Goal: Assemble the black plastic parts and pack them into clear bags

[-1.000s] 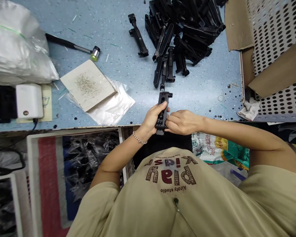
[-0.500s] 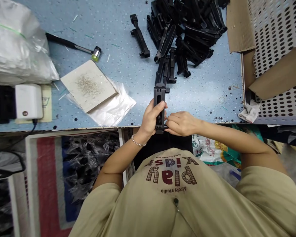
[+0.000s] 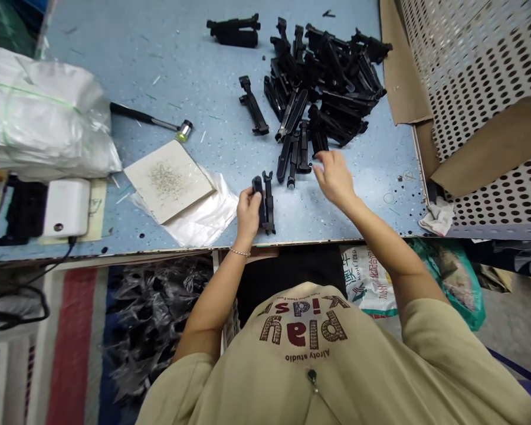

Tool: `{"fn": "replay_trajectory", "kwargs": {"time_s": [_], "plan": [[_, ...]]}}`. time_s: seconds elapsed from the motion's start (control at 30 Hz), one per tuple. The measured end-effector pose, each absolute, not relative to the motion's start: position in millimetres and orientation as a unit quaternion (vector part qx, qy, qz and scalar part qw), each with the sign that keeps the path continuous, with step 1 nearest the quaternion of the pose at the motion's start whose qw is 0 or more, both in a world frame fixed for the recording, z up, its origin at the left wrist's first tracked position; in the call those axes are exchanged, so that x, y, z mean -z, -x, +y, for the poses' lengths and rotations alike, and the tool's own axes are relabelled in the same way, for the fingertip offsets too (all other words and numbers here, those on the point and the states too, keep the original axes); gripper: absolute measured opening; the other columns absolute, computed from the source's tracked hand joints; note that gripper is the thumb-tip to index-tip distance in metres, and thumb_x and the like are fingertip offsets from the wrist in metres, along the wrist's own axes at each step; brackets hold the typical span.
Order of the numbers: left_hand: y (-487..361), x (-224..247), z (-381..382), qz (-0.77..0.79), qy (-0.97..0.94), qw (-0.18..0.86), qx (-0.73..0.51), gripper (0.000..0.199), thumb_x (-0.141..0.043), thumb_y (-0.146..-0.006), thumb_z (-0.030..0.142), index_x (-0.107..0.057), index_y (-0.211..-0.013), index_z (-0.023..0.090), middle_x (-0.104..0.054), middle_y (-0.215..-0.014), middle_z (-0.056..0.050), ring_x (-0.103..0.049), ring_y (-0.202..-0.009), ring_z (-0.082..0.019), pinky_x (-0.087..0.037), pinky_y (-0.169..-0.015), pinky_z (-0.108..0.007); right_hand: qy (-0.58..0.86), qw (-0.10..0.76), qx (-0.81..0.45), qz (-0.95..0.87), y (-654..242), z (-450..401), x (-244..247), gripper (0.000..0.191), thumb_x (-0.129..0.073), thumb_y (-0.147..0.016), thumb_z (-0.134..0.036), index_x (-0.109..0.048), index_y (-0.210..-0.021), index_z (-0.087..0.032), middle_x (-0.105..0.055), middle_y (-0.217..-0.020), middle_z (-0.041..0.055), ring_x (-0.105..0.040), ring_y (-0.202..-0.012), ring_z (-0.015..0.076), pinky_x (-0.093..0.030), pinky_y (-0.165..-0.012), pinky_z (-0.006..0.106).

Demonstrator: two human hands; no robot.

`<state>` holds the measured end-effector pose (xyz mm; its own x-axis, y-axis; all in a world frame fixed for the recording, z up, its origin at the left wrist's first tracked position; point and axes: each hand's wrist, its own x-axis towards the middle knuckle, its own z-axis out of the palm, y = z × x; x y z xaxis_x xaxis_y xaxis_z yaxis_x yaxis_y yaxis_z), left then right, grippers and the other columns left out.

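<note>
My left hand (image 3: 248,213) is closed around a black folding bracket (image 3: 269,206), whose two long bars stand side by side near the table's front edge. My right hand (image 3: 337,178) reaches to the near edge of a pile of black folding brackets (image 3: 331,71). Its thumb and forefinger are apart, close to a bracket (image 3: 317,133) in the pile; whether they touch it I cannot tell. Several brackets (image 3: 294,153) lie just left of those fingertips. One single bracket (image 3: 253,106) lies apart on the left of the pile.
A mallet (image 3: 150,118) lies on the blue table (image 3: 203,82) at the left. Nearer are a pale square board (image 3: 168,180) on white plastic sheeting (image 3: 212,218), a white box with a cable (image 3: 66,206) and a wrapped bundle (image 3: 39,112). A perforated white crate (image 3: 473,77) borders the right.
My right hand has left the bracket in my left hand and moved forward and right to the pile. My left hand has shifted left with its bracket. The camera view has tilted farther up the table.
</note>
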<state>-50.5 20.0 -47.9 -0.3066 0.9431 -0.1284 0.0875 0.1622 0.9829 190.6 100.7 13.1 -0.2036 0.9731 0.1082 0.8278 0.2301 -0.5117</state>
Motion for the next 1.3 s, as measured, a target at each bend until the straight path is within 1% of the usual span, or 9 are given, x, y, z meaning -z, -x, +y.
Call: {"fn": "replay_trajectory", "kwargs": {"time_s": [0.2,0.33,0.43,0.53,0.7,0.83,0.97,1.13,1.3], "plan": [[56,73,29,0.661,-0.576,0.249,-0.413,0.042,-0.057,-0.097,0.036,-0.064,-0.134,0.017,-0.056,-0.141,-0.018,-0.047,-0.141,-0.034,-0.033,-0.127,-0.055,0.718,0.15,-0.101,-0.672,-197,183,17,0.043,-0.062,-0.097,-0.049,-0.06,-0.119,-0.011,-0.059,-0.13,0.0248,-0.056,-0.123,0.042,-0.048,-0.1,0.056],[59,55,20,0.646,-0.597,0.225,-0.42,0.046,-0.06,-0.097,0.033,-0.059,-0.141,0.019,-0.054,-0.144,-0.017,-0.044,-0.143,-0.032,-0.034,-0.126,-0.055,0.724,0.27,-0.31,-0.554,-218,217,5,0.023,-0.062,-0.096,-0.038,-0.057,-0.083,-0.019,-0.064,-0.084,0.0089,-0.063,-0.081,0.0236,-0.053,-0.071,0.034],[53,31,18,0.615,-0.596,0.215,-0.468,0.041,-0.059,-0.098,0.035,-0.061,-0.137,0.021,-0.057,-0.141,-0.015,-0.047,-0.141,-0.03,-0.038,-0.125,-0.053,0.626,0.396,-0.544,-0.394,-239,220,-11,0.032,-0.062,-0.095,-0.043,-0.048,-0.076,-0.022,-0.054,-0.066,-0.0017,-0.046,-0.052,0.0106,-0.035,-0.045,0.021],[31,10,26,0.551,-0.56,0.328,-0.525,0.043,-0.06,-0.099,0.044,-0.062,-0.136,0.023,-0.06,-0.139,-0.014,-0.056,-0.136,-0.027,-0.044,-0.12,-0.05,0.491,0.428,-0.697,-0.3,-240,183,-17,0.034,-0.064,-0.093,-0.05,-0.051,-0.08,-0.022,-0.055,-0.066,-0.0052,-0.034,-0.045,0.0058,-0.021,-0.038,0.016],[-21,-14,46,0.297,-0.422,0.679,-0.522,0.076,-0.073,-0.082,0.073,-0.058,-0.138,0.024,-0.066,-0.136,-0.015,-0.063,-0.132,-0.03,-0.052,-0.111,-0.048,0.324,0.407,-0.802,-0.292,-205,67,3,0.047,-0.069,-0.081,-0.067,-0.056,-0.084,-0.023,-0.054,-0.065,-0.004,-0.039,-0.051,0.0093,-0.027,-0.039,0.017],[-36,-20,39,0.303,-0.378,0.706,-0.517,0.078,-0.069,-0.082,0.077,-0.054,-0.135,0.023,-0.073,-0.102,-0.007,-0.075,-0.094,-0.023,-0.062,-0.083,-0.037,0.426,0.339,-0.747,-0.382,-209,19,6,0.045,-0.071,-0.082,-0.065,-0.063,-0.088,-0.021,-0.065,-0.078,0.0033,-0.058,-0.065,0.0158,-0.048,-0.053,0.026],[-31,-17,19,0.429,-0.461,0.613,-0.478,0.077,-0.075,-0.084,0.069,-0.044,-0.139,0.025,-0.065,-0.087,0.001,-0.066,-0.066,-0.015,-0.056,-0.063,-0.03,0.543,0.378,-0.464,-0.589,-231,24,-22,0.048,-0.054,-0.096,-0.068,-0.065,-0.101,-0.022,-0.068,-0.094,0.0074,-0.063,-0.081,0.0196,-0.05,-0.067,0.032],[-26,-20,1,0.452,-0.586,0.491,-0.459,0.08,-0.067,-0.093,0.063,-0.029,-0.155,0.029,-0.065,-0.111,-0.006,-0.069,-0.089,-0.02,-0.059,-0.082,-0.038,0.489,0.348,-0.227,-0.767,-219,39,-45,0.048,-0.038,-0.106,-0.064,-0.058,-0.09,-0.024,-0.06,-0.086,0.0055,-0.056,-0.08,0.0209,-0.045,-0.073,0.036],[-12,-25,-7,0.464,-0.639,0.445,-0.423,0.075,-0.059,-0.097,0.064,-0.029,-0.157,0.028,-0.064,-0.128,-0.011,-0.07,-0.11,-0.025,-0.059,-0.095,-0.045,0.447,0.378,-0.345,-0.733,-200,40,-43,0.046,-0.046,-0.102,-0.063,-0.055,-0.082,-0.023,-0.054,-0.077,0.0019,-0.051,-0.072,0.0174,-0.042,-0.068,0.032]]}}
